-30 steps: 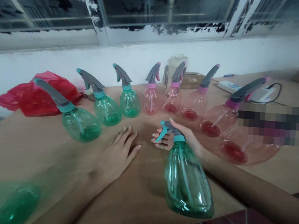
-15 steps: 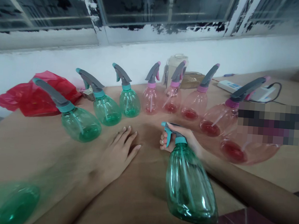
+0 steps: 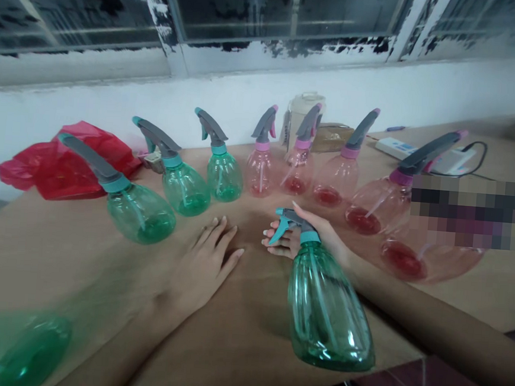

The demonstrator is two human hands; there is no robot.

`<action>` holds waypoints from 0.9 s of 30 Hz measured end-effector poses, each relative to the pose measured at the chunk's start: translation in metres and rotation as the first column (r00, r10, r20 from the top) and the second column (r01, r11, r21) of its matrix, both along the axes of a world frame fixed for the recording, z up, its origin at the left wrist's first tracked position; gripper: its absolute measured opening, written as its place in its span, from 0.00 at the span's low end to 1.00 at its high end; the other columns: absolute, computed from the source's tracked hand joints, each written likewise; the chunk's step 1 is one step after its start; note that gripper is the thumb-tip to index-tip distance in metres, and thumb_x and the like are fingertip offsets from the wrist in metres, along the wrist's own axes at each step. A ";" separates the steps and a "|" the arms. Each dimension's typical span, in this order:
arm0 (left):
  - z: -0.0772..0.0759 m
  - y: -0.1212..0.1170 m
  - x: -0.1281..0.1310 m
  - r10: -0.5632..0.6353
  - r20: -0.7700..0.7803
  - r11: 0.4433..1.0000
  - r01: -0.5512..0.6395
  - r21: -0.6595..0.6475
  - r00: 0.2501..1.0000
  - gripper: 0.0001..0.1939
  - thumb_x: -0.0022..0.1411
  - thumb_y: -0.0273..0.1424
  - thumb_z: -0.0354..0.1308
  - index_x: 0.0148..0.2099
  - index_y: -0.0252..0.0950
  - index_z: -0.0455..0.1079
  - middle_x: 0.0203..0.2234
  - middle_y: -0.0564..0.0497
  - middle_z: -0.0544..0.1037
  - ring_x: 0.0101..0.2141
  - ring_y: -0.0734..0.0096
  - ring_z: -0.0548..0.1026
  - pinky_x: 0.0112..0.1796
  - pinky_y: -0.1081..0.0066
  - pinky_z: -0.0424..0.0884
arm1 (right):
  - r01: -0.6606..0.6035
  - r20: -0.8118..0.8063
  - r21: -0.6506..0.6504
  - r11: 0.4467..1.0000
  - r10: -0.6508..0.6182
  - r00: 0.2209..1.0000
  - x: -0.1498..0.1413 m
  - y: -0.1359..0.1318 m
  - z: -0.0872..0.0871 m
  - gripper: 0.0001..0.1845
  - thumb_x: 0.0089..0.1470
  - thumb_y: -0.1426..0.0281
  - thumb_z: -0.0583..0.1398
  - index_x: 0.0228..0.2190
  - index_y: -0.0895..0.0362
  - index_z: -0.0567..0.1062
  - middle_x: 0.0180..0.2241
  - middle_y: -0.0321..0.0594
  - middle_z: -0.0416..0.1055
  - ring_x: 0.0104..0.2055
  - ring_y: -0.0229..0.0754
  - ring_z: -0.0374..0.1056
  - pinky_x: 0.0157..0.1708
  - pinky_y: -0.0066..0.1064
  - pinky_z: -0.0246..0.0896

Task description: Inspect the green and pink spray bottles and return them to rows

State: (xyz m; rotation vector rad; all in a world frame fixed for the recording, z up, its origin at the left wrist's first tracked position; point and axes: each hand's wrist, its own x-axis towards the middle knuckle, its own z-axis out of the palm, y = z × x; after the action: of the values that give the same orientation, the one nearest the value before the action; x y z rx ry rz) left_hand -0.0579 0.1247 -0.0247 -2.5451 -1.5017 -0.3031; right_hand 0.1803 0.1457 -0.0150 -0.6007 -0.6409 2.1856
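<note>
My left hand (image 3: 202, 266) lies palm down on the tabletop (image 3: 233, 328), fingers spread, with nothing in it. Close in front of me is a green spray bottle (image 3: 329, 305) with a teal collar and a grey and teal trigger head. Around the back of that head is my right hand (image 3: 314, 230), thumb lifted off the top and fingers loosely extended behind the trigger. Whether the palm still touches the neck is hidden. The bottle's base is near the table's front edge; I cannot make out liquid inside.
Green spray bottles (image 3: 142, 213) stand in an arc on the left, pink ones (image 3: 375, 205) on the right. Another green bottle (image 3: 26, 353) is at the lower left. Behind are a red plastic bag (image 3: 86, 156), a cream container (image 3: 306, 110) and a power strip (image 3: 392, 147).
My right hand has loosened from the spray head: the thumb has risen and the fingers have straightened. The trigger has swung outward, and the bottle's base has shifted slightly away from me.
</note>
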 end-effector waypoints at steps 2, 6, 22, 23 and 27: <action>0.000 0.000 0.000 0.003 -0.003 1.000 -0.003 0.002 1.000 0.27 0.68 0.43 0.40 0.60 0.31 0.61 0.61 0.40 0.60 0.61 0.56 0.55 0.58 0.55 0.56 | 0.002 -0.006 -0.012 1.000 -0.002 1.000 0.000 0.000 0.000 0.20 0.55 0.53 0.55 0.33 0.58 0.73 0.34 0.43 0.74 0.42 0.44 0.71 0.48 0.39 0.62; 0.002 -0.001 0.002 0.011 -0.014 1.000 -0.011 -0.002 1.000 0.27 0.68 0.42 0.40 0.60 0.30 0.61 0.61 0.40 0.60 0.61 0.56 0.56 0.58 0.55 0.56 | 0.006 0.011 -0.017 1.000 -0.006 1.000 0.000 0.000 0.001 0.21 0.55 0.54 0.55 0.33 0.59 0.73 0.35 0.44 0.74 0.41 0.44 0.71 0.47 0.38 0.63; 0.007 -0.012 0.013 0.055 0.250 0.986 -0.013 -0.169 0.967 0.23 0.67 0.43 0.43 0.56 0.36 0.64 0.61 0.43 0.59 0.61 0.57 0.56 0.59 0.53 0.54 | 0.108 0.086 0.226 0.968 -0.130 0.988 -0.001 -0.016 0.018 0.19 0.54 0.56 0.57 0.29 0.60 0.75 0.32 0.45 0.75 0.37 0.44 0.72 0.36 0.32 0.65; 0.011 -0.016 0.016 0.066 0.305 0.979 -0.003 -0.202 0.950 0.22 0.67 0.43 0.42 0.55 0.37 0.64 0.61 0.45 0.60 0.61 0.58 0.56 0.59 0.53 0.53 | 0.111 0.093 0.247 0.963 -0.137 0.986 -0.001 -0.016 0.021 0.20 0.54 0.55 0.56 0.30 0.60 0.76 0.33 0.46 0.75 0.39 0.45 0.72 0.38 0.33 0.65; 0.022 -0.033 0.025 0.066 0.523 0.934 0.132 -0.332 0.850 0.19 0.68 0.43 0.42 0.52 0.42 0.66 0.59 0.50 0.63 0.59 0.61 0.59 0.59 0.54 0.54 | 0.112 0.098 0.334 0.936 -0.153 0.983 0.000 -0.021 0.027 0.22 0.54 0.52 0.56 0.33 0.58 0.76 0.34 0.45 0.75 0.42 0.47 0.71 0.45 0.39 0.64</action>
State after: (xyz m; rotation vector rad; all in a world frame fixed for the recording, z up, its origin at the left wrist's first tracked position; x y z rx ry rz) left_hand -0.0331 0.0919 -0.0032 -2.9344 -1.8367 -0.8765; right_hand 0.1806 0.1250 0.0120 -0.5849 -0.9772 1.8714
